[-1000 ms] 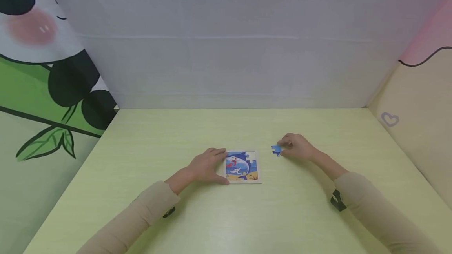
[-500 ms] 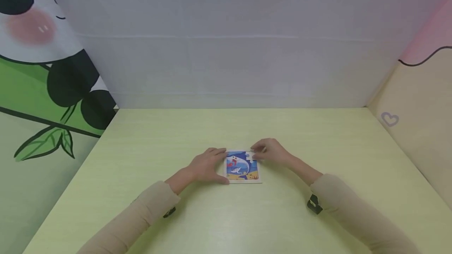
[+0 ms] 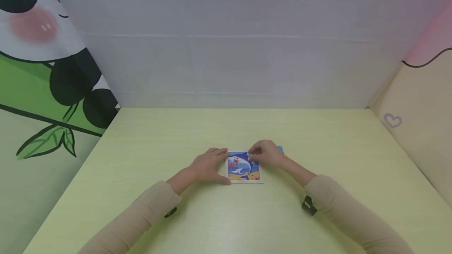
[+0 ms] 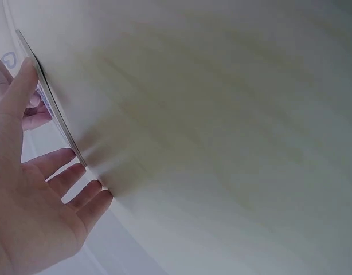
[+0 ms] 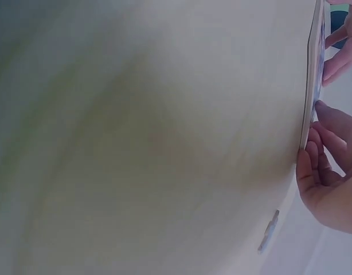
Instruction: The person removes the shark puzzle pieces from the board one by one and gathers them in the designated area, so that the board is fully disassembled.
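A small framed jigsaw puzzle (image 3: 243, 167) with a whale picture lies on the table. My left hand (image 3: 209, 166) holds its left side, thumb at the near corner and fingertips at the far corner. In the left wrist view, the thumb and fingers of the left hand (image 4: 44, 200) span the thin board edge. My right hand (image 3: 266, 153) is at the puzzle's far right corner, its thumb and forefinger close together on the picture. Whether they pinch a piece is hidden. A loose blue puzzle piece (image 3: 280, 149) lies behind the right hand, also visible as a piece (image 5: 269, 231) in the right wrist view.
The pale table (image 3: 219, 218) extends around both hands. A grey cloth wall (image 3: 226, 50) rises at the back. Painted panels stand at the left (image 3: 53, 89) and right (image 3: 413, 136).
My right hand has let go of the loose blue piece and moved left to the puzzle's far right corner. The left hand keeps its hold on the frame.
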`<state>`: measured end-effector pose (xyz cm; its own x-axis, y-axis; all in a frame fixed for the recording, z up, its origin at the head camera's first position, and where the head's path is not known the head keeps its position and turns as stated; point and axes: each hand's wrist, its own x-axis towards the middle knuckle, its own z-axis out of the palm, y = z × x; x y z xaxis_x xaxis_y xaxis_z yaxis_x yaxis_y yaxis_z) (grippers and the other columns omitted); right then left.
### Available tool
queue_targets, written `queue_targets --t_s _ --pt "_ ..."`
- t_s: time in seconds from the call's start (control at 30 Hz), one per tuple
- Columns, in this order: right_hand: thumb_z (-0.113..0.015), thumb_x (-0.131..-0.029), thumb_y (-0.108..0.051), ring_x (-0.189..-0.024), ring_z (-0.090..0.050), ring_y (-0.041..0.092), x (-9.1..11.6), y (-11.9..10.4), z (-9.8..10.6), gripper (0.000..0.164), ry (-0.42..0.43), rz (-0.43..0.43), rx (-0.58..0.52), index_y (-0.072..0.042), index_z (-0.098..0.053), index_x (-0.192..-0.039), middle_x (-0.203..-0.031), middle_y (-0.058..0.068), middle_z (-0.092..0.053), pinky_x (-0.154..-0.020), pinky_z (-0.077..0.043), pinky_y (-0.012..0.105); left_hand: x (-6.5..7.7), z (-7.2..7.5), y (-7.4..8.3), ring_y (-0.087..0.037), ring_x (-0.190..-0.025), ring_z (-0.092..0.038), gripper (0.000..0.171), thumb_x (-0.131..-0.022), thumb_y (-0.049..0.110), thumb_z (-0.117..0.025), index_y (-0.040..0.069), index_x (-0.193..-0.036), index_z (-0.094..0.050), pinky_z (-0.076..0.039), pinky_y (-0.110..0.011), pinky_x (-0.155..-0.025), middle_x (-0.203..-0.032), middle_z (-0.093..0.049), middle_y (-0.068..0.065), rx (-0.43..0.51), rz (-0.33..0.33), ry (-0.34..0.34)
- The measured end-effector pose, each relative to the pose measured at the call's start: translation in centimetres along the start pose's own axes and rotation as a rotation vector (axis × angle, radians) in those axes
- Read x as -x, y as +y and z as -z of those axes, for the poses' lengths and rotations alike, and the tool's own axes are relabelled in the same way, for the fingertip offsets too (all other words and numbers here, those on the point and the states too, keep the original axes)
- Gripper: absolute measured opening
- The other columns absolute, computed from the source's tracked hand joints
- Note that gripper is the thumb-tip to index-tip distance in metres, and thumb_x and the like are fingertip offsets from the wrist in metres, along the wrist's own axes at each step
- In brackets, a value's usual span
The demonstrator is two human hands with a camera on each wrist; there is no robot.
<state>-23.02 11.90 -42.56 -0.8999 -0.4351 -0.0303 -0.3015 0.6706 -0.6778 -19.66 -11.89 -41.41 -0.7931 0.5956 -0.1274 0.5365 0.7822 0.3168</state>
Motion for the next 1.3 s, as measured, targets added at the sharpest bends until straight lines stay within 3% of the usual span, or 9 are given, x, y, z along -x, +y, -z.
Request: queue_targets --t_s 0.57,0.83,1.1,1.3 --pt "-0.069 -0.078 -0.01 -0.092 -0.059 0.021 -0.27 0.1 -0.09 0.023 -0.042 -0.097 -0.099 -0.002 -0.068 -0.1 -0.096 0.008 -0.067 -0.08 -0.049 0.032 -0.15 -0.07 0.05 -0.026 -0.129 -0.031 0.091 -0.068 0.056 -0.07 0.006 -0.137 -0.039 -0.037 -0.044 -0.098 -0.144 -0.034 -0.008 -0.011 0.01 0.004" --pt "-0.069 -0.079 -0.009 -0.095 -0.059 0.023 -0.38 0.31 -0.14 0.023 -0.039 -0.092 -0.111 -0.002 -0.069 -0.1 -0.098 0.01 -0.067 -0.083 -0.049 0.034 -0.26 -0.23 -0.03 -0.026 -0.13 -0.031 0.091 -0.068 0.056 -0.07 0.006 -0.137 -0.039 -0.037 -0.044 -0.099 -0.144 -0.033 -0.008 -0.027 0.01 0.003" --pt "-0.07 -0.077 -0.011 -0.083 -0.06 0.015 -0.8 0.26 -0.36 0.021 -0.028 -0.189 -0.179 -0.004 -0.07 -0.098 -0.092 0.005 -0.068 -0.073 -0.05 0.027 -0.17 -0.21 -0.12 -0.027 -0.13 -0.031 0.091 -0.068 0.056 -0.07 0.006 -0.137 -0.039 -0.036 -0.045 -0.099 -0.144 -0.034 -0.009 -0.017 0.01 0.001" --pt "-0.071 -0.076 -0.01 -0.08 -0.058 0.014 -0.81 0.1 -0.51 0.021 -0.003 -0.198 -0.2 -0.004 -0.069 -0.097 -0.09 0.004 -0.067 -0.072 -0.049 0.026 -0.26 -0.38 -0.22 -0.025 -0.13 -0.031 0.092 -0.068 0.057 -0.07 0.007 -0.138 -0.038 -0.036 -0.044 -0.099 -0.144 -0.033 -0.007 -0.027 0.016 0.002"
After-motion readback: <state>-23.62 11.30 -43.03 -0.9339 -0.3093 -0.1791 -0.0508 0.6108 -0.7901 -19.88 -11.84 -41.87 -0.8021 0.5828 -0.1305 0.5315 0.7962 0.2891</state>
